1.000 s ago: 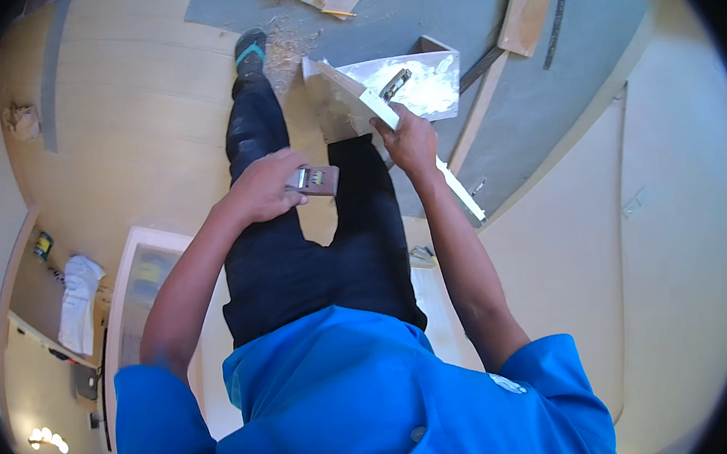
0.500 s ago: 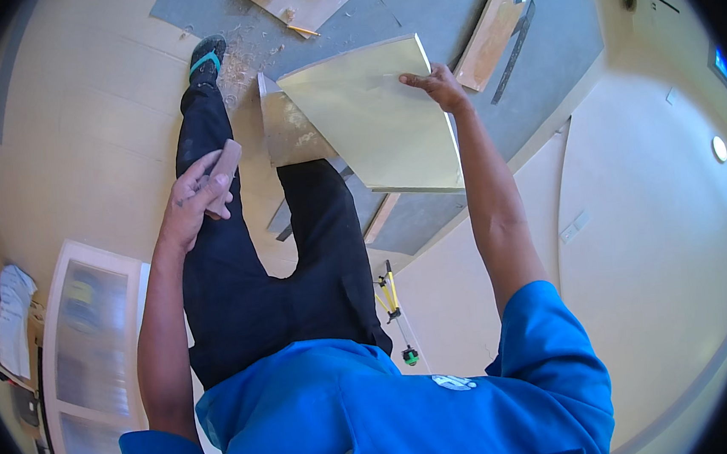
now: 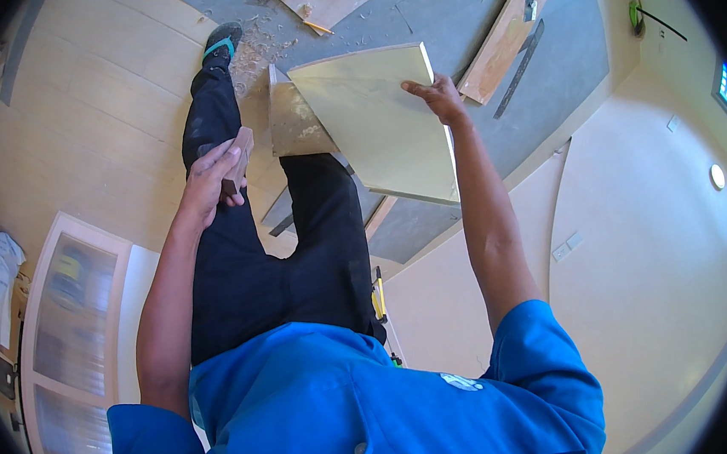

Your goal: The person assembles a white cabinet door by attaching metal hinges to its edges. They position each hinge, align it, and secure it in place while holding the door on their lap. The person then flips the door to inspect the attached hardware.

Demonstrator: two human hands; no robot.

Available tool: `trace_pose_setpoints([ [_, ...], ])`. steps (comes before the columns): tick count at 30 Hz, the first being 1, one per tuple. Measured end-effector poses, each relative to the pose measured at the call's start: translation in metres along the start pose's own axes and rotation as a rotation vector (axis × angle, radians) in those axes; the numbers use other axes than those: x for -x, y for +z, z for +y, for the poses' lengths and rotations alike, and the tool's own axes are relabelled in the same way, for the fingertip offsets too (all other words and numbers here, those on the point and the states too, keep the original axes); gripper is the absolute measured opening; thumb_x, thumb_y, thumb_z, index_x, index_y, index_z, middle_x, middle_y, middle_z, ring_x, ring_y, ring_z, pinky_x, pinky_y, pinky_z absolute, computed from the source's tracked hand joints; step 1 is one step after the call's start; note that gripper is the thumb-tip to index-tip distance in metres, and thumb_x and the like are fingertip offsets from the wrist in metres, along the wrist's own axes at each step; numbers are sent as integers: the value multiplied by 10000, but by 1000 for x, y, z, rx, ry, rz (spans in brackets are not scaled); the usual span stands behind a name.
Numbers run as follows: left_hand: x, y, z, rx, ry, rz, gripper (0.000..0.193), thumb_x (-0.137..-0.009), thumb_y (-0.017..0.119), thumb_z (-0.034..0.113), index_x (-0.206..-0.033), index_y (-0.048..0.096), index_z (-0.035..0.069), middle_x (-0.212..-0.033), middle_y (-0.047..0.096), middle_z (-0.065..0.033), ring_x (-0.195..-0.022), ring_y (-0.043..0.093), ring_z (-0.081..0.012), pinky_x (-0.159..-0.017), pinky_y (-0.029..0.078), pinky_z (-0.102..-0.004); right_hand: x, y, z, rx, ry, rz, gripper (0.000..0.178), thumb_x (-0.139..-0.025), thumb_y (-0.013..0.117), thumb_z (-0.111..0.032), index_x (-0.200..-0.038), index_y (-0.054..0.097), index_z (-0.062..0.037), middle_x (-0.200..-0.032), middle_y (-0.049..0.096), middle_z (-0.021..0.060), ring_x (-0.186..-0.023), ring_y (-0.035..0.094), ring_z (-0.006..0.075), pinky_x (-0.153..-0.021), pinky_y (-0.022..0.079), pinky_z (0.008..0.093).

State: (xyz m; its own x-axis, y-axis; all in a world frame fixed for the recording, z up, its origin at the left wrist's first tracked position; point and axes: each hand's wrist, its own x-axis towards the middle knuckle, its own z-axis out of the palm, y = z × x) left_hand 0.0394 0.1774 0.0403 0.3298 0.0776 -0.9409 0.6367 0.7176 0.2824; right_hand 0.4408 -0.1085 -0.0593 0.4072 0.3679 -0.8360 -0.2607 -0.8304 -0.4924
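My left hand (image 3: 209, 181) is closed round a small brown block (image 3: 239, 156), possibly a sanding block, over my left thigh. The block is tilted, clear of the panel. A large pale cream panel (image 3: 376, 119) slants above my right knee. My right hand (image 3: 439, 100) grips its far right edge, thumb on the upper face and fingers hidden behind. Under the panel's left side shows a dusty tan piece (image 3: 293, 117) with pale smears; where it meets the panel is partly hidden.
A grey sheet (image 3: 415, 18) covers the floor ahead, with a wooden plank (image 3: 502, 37) and a dark metal strip (image 3: 519, 70) on it. Curly wood shavings (image 3: 259, 43) lie by my left foot, near a pencil (image 3: 317, 27). Glazed doors (image 3: 75, 309) stand at left.
My left hand and the block have moved slightly right, and the block has turned to show its end. The view has shifted a little; my right hand keeps its grip on the panel.
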Motion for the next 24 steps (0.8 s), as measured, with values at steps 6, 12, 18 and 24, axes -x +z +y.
trace_pose_setpoints([
  [6, 1, -4, 2, -10, -73, 17, 606, -1037, 621, 465, -1491, 568, 69, -789, 661, -87, -468, 588, -143, -427, 434, -252, 12, 15, -25, 24, -82, -46, 423, -863, 885, -226, -1152, 740, 46, -1012, 773, 82, -890, 680, 155, -837, 549, 344],
  [12, -12, -6, 6, 252, -69, 97, 571, -1027, 607, 497, -1429, 592, 92, -796, 667, -99, -491, 572, -170, -451, 422, -302, 30, 37, -49, 202, -31, 28, 461, -847, 884, -273, -1161, 742, 33, -991, 778, 101, -887, 687, 182, -849, 545, 360],
  [18, -15, -8, 6, 161, -64, 48, 570, -1029, 607, 483, -1450, 585, 99, -865, 663, -94, -547, 595, -156, -443, 414, -284, 52, 56, -35, 312, -90, 103, 471, -845, 874, -321, -1189, 748, -25, -1033, 789, 155, -920, 741, 271, -874, 554, 396],
  [24, -13, -5, 5, 150, -67, 52, 627, -1023, 636, 441, -1527, 528, 84, -789, 662, -117, -453, 582, -148, -397, 417, -255, 85, 106, -39, 450, -102, 230, 549, -857, 829, -407, -1269, 719, -63, -1026, 771, 220, -964, 746, 391, -864, 561, 471],
])
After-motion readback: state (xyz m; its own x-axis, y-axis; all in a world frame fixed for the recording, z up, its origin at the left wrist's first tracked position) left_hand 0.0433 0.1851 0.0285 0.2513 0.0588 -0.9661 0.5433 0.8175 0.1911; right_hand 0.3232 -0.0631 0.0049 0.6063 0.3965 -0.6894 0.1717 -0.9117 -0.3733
